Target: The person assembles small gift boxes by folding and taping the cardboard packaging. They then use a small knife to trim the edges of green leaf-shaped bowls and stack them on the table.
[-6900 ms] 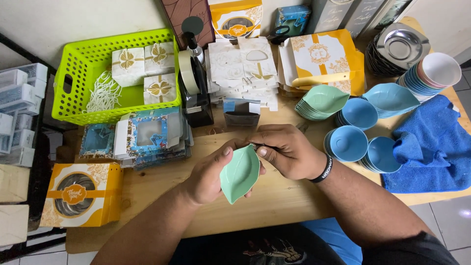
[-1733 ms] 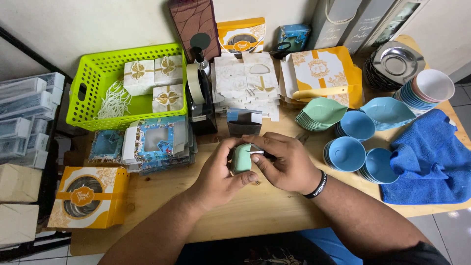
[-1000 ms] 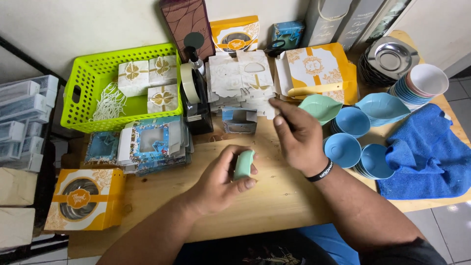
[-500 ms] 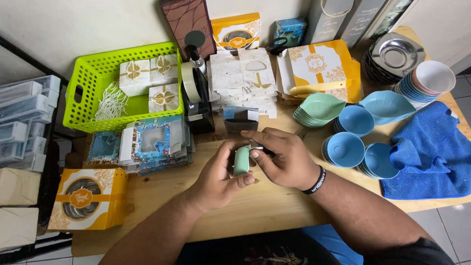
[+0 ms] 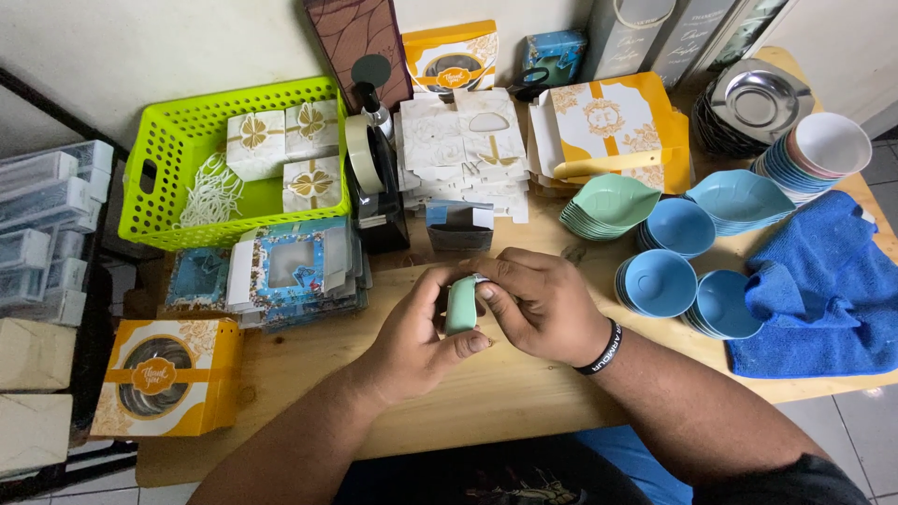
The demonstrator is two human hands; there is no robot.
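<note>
Both hands are together over the middle of the wooden surface [image 5: 486, 402]. The left hand [image 5: 416, 337] holds a small green leaf-shaped dish [image 5: 460, 306] on its edge, with the thumb below and the fingers closed around its back. The right hand [image 5: 547, 304] has come back to the dish: one second ago it was stretched out toward the tape dispenser [image 5: 374, 178] and the grey open box [image 5: 458, 224], and the left hand held the dish alone. Now the right fingers press on the top rim of the dish, where something small and pale shows, maybe a bit of tape or a sticker; I cannot tell which. So I judge that the right hand fetched something and is fixing it on the dish. Some seconds earlier the dish lay flat and open in the hands; now it stands upright and shows only its narrow side.

Around the hands, nothing else seems changed. The stack of green leaf dishes [image 5: 608, 206] and the blue bowls [image 5: 678, 271] stand to the right, near the blue cloth [image 5: 823, 290]. The lime basket [image 5: 168, 150] with white gift boxes [image 5: 285, 150] is at the back left, and the flat blue window boxes [image 5: 281, 271] lie in front of it. An orange box [image 5: 159, 379] stands at the near left.
</note>
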